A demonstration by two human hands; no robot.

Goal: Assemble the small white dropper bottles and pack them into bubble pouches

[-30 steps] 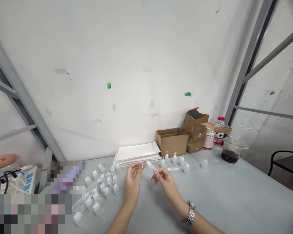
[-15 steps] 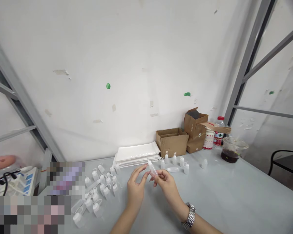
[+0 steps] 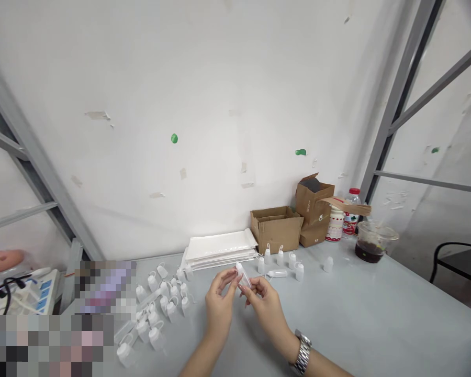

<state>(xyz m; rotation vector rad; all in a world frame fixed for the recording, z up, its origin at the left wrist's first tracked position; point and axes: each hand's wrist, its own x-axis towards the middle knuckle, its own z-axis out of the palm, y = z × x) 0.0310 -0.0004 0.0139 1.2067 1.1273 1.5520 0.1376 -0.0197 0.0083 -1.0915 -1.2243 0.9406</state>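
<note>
Scanning from the lower left of the frame, a cluster of small white dropper bottles (image 3: 157,309) stands on the grey table (image 3: 377,314) with caps hanging open on their tethers, apparently unfinished. At lower centre, the left hand (image 3: 219,303) pinches the tip of one small clear bottle (image 3: 243,276) held just above the table, the right hand (image 3: 265,303) gripping its base. Just right of centre, a short row of bottles (image 3: 280,260) stands by a cardboard box (image 3: 277,228), seemingly done.
</note>
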